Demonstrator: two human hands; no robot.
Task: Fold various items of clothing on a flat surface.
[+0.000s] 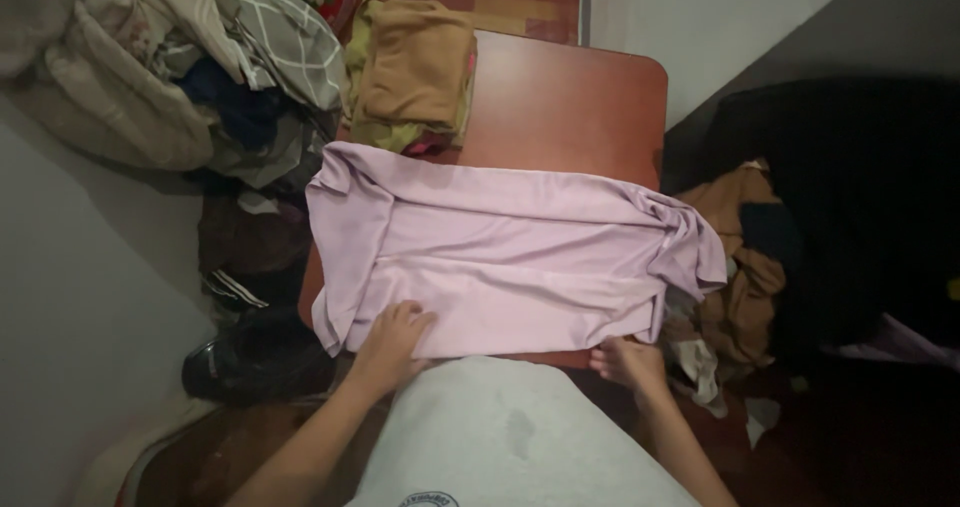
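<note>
Two hands meet the pale lilac smooth-fabric garment (510, 257) spread long axis left-right across the reddish-brown wooden surface (570, 97), overhanging both side edges: left hand (392, 339) flat, fingers apart, right hand (628, 360) pinching its near edge, bare wood beyond beside the folded mustard-brown cloth stack (415, 67).

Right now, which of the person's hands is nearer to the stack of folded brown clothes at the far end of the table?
Left. The left hand rests on the lilac garment, below the folded brown stack. The right hand grips the garment's near edge, farther to the right.
</note>
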